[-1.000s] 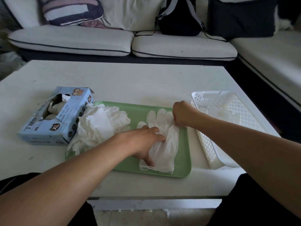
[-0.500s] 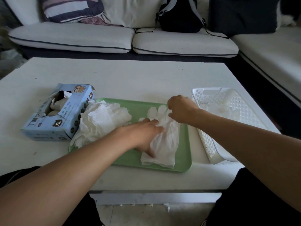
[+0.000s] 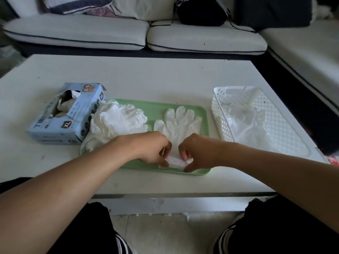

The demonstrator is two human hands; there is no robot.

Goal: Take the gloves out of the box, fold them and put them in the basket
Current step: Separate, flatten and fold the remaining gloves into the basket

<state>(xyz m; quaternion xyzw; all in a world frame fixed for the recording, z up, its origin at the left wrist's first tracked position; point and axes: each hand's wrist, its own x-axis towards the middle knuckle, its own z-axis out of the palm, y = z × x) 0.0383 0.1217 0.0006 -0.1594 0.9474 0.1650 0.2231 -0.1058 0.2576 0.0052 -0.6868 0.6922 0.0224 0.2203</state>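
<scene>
A flat white disposable glove [image 3: 180, 125] lies spread on a shallow light-green plastic tray [image 3: 157, 109], its fingers pointing away from the person and its cuff at the tray's near edge. Both hands work that cuff. The left hand [image 3: 152, 148] has its fingers curled down, thumb and fingertips pinching the cuff's left corner. The right hand [image 3: 197, 152] mirrors it, fingers bent, thumb and forefinger gripping the cuff's right corner. The two hands sit close together, with a small strip of the white cuff showing between them.

On the left part of the tray rests a crumpled heap of white gloves [image 3: 115, 123], spilling slightly over the tray's left rim. Just beside that heap, on the white table [image 3: 165, 77], lies a pale-blue cardboard glove box [image 3: 67, 116] marked XL, its torn oval opening showing more gloves inside. To the right of the tray, apart from it by a narrow gap, stands a white perforated plastic basket [image 3: 220, 110] holding some pale, translucent gloves on its floor; how many they are cannot be told.

Beyond the table runs a white cushioned sofa [image 3: 201, 37] with dark piping, and a black backpack [image 3: 201, 13] leans against its backrest. The person's dark trousers show below the table's near edge.
</scene>
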